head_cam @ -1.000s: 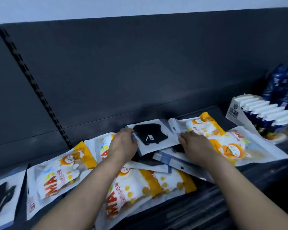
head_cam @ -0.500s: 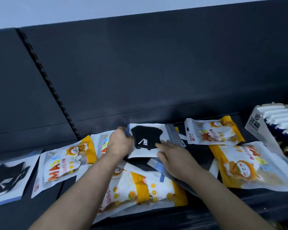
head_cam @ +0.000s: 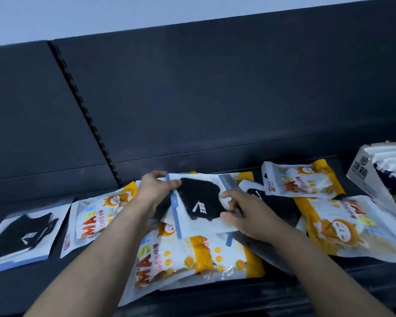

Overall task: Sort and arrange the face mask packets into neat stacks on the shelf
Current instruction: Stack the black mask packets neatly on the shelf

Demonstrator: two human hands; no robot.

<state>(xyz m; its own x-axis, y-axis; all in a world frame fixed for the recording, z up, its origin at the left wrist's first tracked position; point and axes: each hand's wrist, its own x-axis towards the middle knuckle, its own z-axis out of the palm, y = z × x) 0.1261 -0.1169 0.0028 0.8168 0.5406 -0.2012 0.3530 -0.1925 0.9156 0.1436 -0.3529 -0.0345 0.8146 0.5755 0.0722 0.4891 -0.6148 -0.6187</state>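
Both hands are on it now. The right hand (head_cam: pixel 245 213) has come across from the orange packets to join the left hand (head_cam: pixel 154 191) on the black mask packet (head_cam: pixel 199 207), which has slid nearer and sits tilted over the orange mask packets (head_cam: pixel 192 255) mid-shelf. The left thumb and fingers pinch its far-left corner, and the right fingers curl round its right edge. Both forearms reach forward, wrists low. It looks like a black one being pulled from the mix, likely bound for the other black packet (head_cam: pixel 23 234) at the left end of the shelf (head_cam: pixel 44 291).
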